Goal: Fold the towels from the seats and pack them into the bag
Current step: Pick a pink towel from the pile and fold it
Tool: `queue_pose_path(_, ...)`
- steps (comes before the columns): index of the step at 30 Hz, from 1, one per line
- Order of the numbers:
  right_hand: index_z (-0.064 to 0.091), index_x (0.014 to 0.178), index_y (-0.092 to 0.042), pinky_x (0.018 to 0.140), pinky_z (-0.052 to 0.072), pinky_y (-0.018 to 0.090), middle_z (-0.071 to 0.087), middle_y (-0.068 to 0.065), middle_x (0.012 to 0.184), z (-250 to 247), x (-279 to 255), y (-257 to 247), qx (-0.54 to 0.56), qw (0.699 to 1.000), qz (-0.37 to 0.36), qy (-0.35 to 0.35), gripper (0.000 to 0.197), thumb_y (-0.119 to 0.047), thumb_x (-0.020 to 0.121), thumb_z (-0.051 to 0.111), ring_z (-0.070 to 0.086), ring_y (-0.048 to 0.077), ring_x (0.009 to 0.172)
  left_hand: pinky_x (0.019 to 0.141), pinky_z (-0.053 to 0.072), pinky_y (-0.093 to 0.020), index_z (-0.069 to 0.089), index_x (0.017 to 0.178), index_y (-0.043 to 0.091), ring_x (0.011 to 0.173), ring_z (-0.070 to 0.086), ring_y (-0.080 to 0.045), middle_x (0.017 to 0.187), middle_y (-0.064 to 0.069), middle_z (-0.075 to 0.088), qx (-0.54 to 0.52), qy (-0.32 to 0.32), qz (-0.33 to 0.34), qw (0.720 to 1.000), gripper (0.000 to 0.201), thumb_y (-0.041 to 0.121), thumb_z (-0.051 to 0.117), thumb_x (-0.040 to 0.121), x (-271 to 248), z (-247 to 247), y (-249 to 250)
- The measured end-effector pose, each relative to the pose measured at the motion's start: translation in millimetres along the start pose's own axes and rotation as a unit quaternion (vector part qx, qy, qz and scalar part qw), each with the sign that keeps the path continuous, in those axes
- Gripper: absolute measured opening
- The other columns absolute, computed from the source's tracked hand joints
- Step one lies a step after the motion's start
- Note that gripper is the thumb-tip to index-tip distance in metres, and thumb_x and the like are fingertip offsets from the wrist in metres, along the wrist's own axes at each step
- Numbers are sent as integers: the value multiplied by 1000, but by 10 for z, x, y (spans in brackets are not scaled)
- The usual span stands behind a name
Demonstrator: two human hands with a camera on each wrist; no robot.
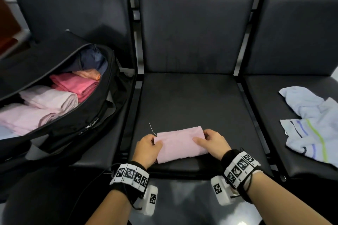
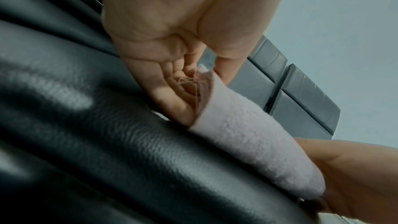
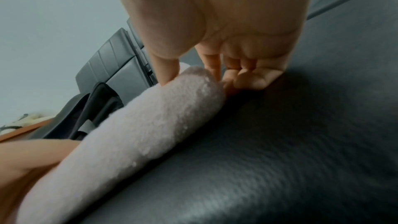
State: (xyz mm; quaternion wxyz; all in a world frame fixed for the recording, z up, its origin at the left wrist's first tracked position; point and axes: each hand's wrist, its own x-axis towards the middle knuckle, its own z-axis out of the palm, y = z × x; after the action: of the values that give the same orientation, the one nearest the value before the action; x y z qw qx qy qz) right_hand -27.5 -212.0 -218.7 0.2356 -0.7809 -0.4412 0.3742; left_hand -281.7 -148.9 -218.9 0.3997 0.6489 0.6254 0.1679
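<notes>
A folded pale pink towel [image 1: 180, 144] lies near the front edge of the middle seat [image 1: 190, 100]. My left hand [image 1: 149, 147] grips its left end, thumb on top and fingers curled into the folds, as the left wrist view shows on the towel [image 2: 243, 140]. My right hand [image 1: 213, 142] pinches the right end, thumb on top of the towel [image 3: 137, 125], fingers at its edge. An open black bag [image 1: 87, 115] on the left seat holds several folded towels, pale pink and deep pink. A crumpled white towel with coloured stripes [image 1: 311, 126] lies on the right seat.
The three dark padded seats have upright backrests behind them. Metal frame bars [image 1: 138, 60] separate the seats. The bag's flap [image 1: 36, 64] leans open over the left seat. A loose thread [image 1: 151, 128] sticks out of the pink towel's left corner.
</notes>
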Motion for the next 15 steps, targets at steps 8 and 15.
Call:
queue_pose_path(8, 57, 70, -13, 54, 40, 17, 54, -4, 63, -107, -142, -286, 177, 984, -26, 25, 27, -12, 70, 84, 50, 10, 62, 75, 53, -29, 64, 96, 22, 85, 64, -17, 86, 5, 66, -11, 9, -19, 1000, 16, 17, 65, 80, -61, -111, 118)
queue_pose_path(15, 52, 83, -26, 58, 44, 21, 59, -8, 72, -247, -471, -1194, 50, 961, -270, 14, 31, -18, 64, 74, 51, 5, 63, 106, 42, -20, 42, 146, 34, 130, 47, 2, 139, 18, 50, -159, -98, 177, 966, 89, 14, 77, 67, -179, -468, 470)
